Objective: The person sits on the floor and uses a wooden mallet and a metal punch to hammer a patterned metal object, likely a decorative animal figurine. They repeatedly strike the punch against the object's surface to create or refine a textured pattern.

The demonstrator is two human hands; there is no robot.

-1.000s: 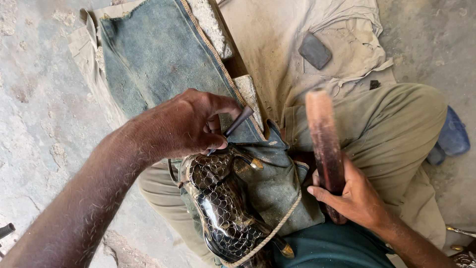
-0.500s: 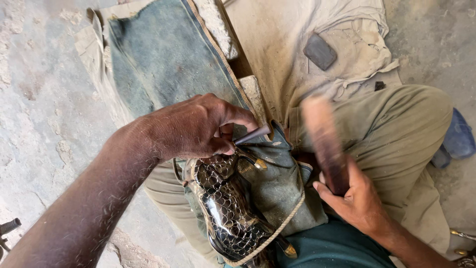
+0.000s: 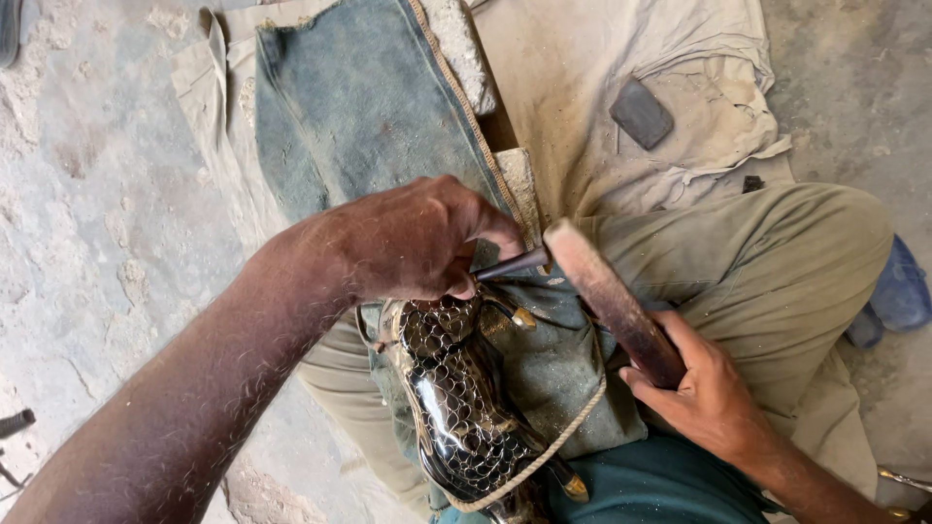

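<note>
My left hand [image 3: 413,241] grips a thin dark metal chisel [image 3: 513,264], its tip down on a shiny black scale-patterned figurine [image 3: 464,408] that lies on my lap. My right hand [image 3: 704,383] holds a brown wooden mallet stick [image 3: 612,301] by its lower end; the stick's upper end touches the chisel's butt. The figurine has brass-coloured tips and is tied down by a cord [image 3: 544,451] against a piece of blue denim cloth [image 3: 558,374].
Denim fabric [image 3: 364,107] and a beige cloth [image 3: 602,87] are spread on the rough concrete floor ahead. A dark flat stone [image 3: 641,113] lies on the beige cloth. My bent leg in olive trousers [image 3: 777,262] is at right, a blue sandal [image 3: 898,291] beyond it.
The stick in my right hand has swung down and left from an upright pose until it meets the chisel's end. My left hand stayed on the chisel over the figurine.
</note>
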